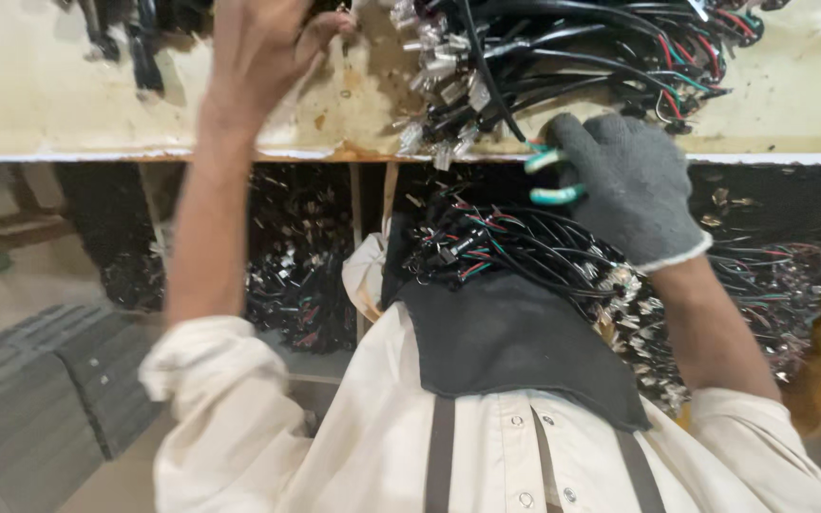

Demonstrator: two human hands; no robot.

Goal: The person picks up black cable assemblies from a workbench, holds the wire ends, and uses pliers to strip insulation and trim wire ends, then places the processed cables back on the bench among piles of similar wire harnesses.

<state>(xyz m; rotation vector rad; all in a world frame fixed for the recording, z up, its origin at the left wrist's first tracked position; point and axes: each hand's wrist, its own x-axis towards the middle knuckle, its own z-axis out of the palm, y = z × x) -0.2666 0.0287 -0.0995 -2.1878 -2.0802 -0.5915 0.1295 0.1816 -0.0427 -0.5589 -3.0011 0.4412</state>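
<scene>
Surface [30, 95] pale, stained, carrying wire bundle [563, 57] at upper right. Second wire heap [525, 252] on dark apron in lap. Right hand [624, 185], grey-gloved, grip clamped on teal-handled tool [548, 176] at bundle's edge. Left hand [263, 47] bare, grip state unclear.

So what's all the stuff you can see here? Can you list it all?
wire bundle on bench: one big heap, black cables with red and green strands and silver metal connectors, top right of bench
workbench: one, cream and stained, across the top
wire pile on lap: one, black with coloured strands, over a dark apron
wire heaps under bench: several, black, in shadow
apron: one, dark grey, on chest
shirt: one, cream
left hand: bare, on the bench
right hand: grey glove, at the bundle's edge
</scene>
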